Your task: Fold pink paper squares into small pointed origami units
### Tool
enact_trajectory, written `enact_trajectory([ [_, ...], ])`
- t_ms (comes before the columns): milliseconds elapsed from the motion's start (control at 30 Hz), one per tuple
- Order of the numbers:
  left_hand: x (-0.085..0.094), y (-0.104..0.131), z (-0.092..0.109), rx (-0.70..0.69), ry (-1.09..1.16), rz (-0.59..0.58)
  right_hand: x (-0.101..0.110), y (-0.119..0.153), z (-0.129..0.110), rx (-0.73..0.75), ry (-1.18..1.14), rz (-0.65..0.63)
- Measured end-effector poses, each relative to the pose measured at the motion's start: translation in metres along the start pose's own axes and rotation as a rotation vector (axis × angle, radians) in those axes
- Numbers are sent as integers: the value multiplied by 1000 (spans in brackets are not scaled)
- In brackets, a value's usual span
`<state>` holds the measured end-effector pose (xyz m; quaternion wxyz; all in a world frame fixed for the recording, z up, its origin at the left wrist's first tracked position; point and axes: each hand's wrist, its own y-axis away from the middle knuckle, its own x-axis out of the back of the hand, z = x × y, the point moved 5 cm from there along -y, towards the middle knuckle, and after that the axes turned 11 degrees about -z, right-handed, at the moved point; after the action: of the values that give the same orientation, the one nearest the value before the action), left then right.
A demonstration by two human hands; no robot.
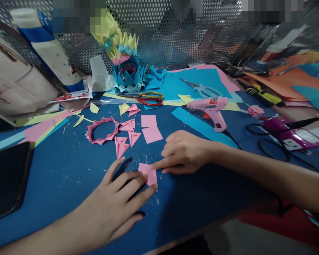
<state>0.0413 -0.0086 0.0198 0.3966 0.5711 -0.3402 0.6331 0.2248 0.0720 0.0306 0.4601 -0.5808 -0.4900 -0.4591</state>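
Observation:
A small pink paper piece (pixel 150 170) lies on the blue tabletop between my hands. My left hand (pixel 117 198) is open, its fingers spread, with several fingertips resting on the paper's left and lower edges. The stretched index finger of my right hand (pixel 186 152) touches the paper's upper right edge; the other fingers are loosely curled and hold nothing. Just beyond are two flat pink paper squares (pixel 152 135). To their left are several folded pink paper triangles (pixel 121 146) and a pink ring of joined folded pieces (pixel 89 135).
Farther back stand a pink glue gun (pixel 210 108), red-and-yellow-handled scissors (pixel 150 95), light-blue-handled scissors (pixel 207 90) and a blue-and-yellow folded-paper model (pixel 130 76). A black phone (pixel 9 180) lies at left. A purple power strip (pixel 289 132) with black cables sits at right.

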Motion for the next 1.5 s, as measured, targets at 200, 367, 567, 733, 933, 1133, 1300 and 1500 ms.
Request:
enact_trajectory([
  [200,0,0,-1,1,14,-2,3,1,-9,110,77,68],
  [367,0,0,0,-4,18,5,1,0,-10,91,29,37],
  [567,-1,0,-1,1,33,21,0,-4,-20,114,-57,54],
  [733,1,-2,-1,2,27,47,-2,-6,-27,124,-96,49],
  [933,0,-1,-1,-5,27,35,-3,-5,-27,127,-128,59],
  [1133,1,0,0,-13,14,35,-3,-4,-20,86,-152,69],
  [1300,3,-3,0,-10,4,16,-3,-4,-12,51,-159,51],
  [1500,2,-5,-1,-3,-15,-22,-3,-5,-9,46,-203,50],
])
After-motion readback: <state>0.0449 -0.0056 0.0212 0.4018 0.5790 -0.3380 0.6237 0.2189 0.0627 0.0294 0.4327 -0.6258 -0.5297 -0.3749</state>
